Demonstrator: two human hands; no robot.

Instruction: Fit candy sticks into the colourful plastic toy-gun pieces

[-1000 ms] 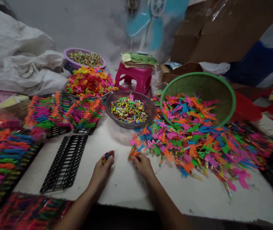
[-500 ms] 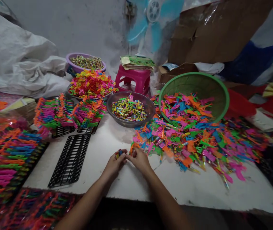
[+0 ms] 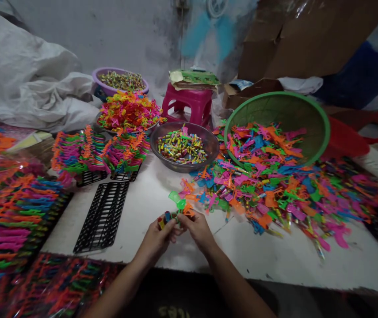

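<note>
Two hands: meet at the desk's [image 3: 149, 198] near edge, fingertips together over small plastic pieces.
Left hand [image 3: 157, 238]: pinched on a few short coloured sticks [image 3: 164, 218].
Right hand [image 3: 198, 228]: pinched on a green and orange toy piece [image 3: 179, 204], which juts up just above both hands.
Black rack [image 3: 103, 216]: lies flat, left of the hands.
Steel bowl [image 3: 184, 147]: beyond the hands, holding coloured sticks.
Toy heap [image 3: 275, 194]: spills from the tipped green basket [image 3: 284, 110], right of the hands.

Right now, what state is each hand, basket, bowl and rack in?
left hand: closed on small coloured pieces
right hand: pinching green and orange plastic toy pieces
green plastic basket: tipped, spilling toys
grey metal bowl: upright, part filled
flat black plastic rack: unfilled
</note>
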